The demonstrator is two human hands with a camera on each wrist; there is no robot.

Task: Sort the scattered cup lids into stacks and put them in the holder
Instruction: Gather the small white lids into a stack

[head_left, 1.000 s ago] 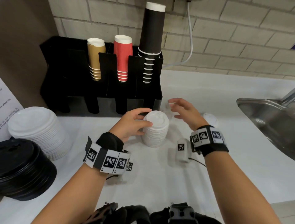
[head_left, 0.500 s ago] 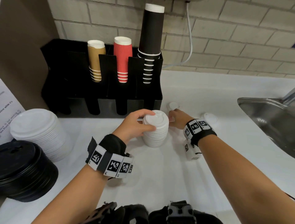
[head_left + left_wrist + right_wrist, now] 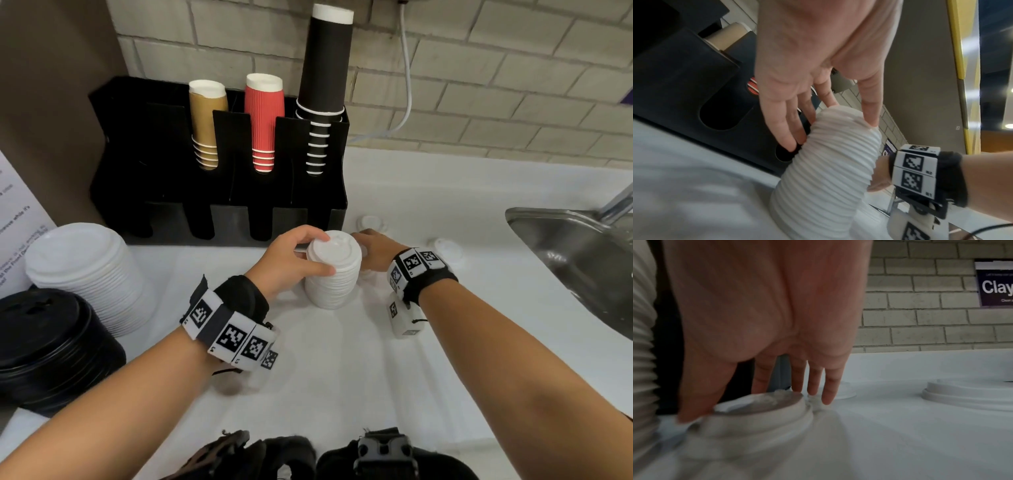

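A stack of small white lids (image 3: 334, 274) stands on the white counter in front of the black holder (image 3: 219, 192). My left hand (image 3: 301, 257) grips the stack near its top, thumb on one side and fingers on the other (image 3: 789, 133). My right hand (image 3: 371, 248) is low on the counter just right of and behind the stack. In the right wrist view it pinches a single small white lid (image 3: 760, 412) between thumb and fingers. Two more loose small lids lie nearby, one (image 3: 370, 222) by the holder's corner and one (image 3: 445, 248) further right.
The holder carries brown (image 3: 205, 126), red (image 3: 263, 120) and tall black (image 3: 325, 85) cup stacks. A stack of larger white lids (image 3: 85, 270) and a stack of black lids (image 3: 48, 346) sit at the left. A steel sink (image 3: 575, 253) lies at the right.
My right hand dropped from above the counter down behind the stack and closed on a loose lid. My left hand stayed on the stack.
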